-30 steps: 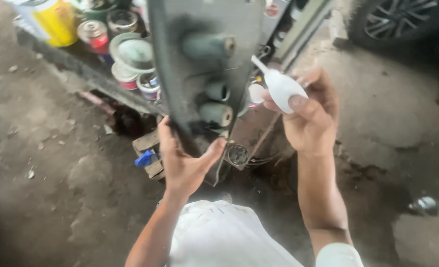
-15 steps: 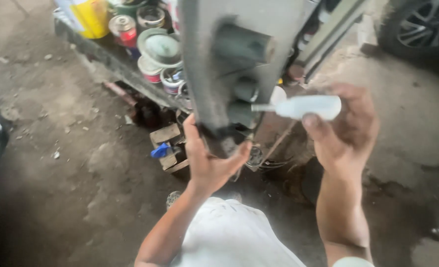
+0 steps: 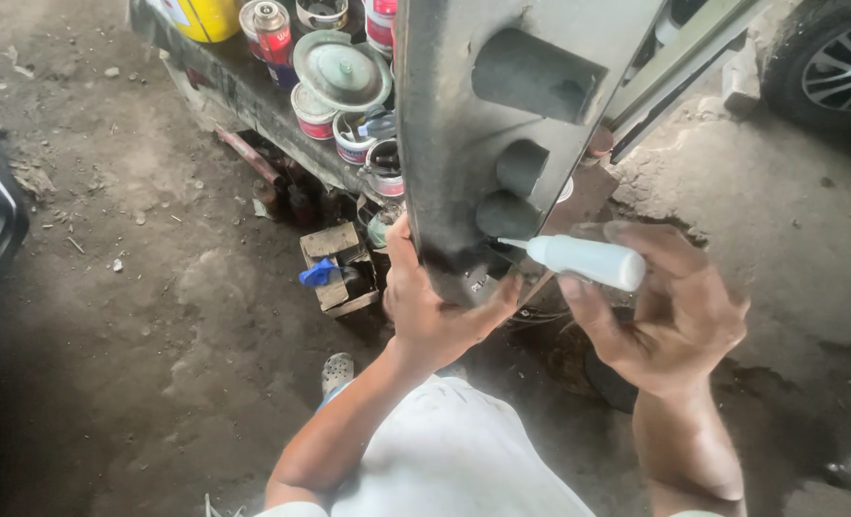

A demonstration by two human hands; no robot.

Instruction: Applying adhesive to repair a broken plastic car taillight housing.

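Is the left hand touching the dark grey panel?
Touching. The head view shows the left hand gripping the lower edge of the dark grey panel, thumb and fingers wrapped around it.

**Tight around the panel, open ground to the left**

Hemmed in at centre by the dark grey panel [image 3: 464, 124] with its stubby cylindrical bosses. Blocked behind by a low shelf [image 3: 243, 91] crowded with paint tins [image 3: 315, 107]. Cluttered below by wooden blocks [image 3: 334, 268]. Bounded upper right by a car wheel [image 3: 832, 62]. Open over bare dirt floor [image 3: 128, 316] on the left.
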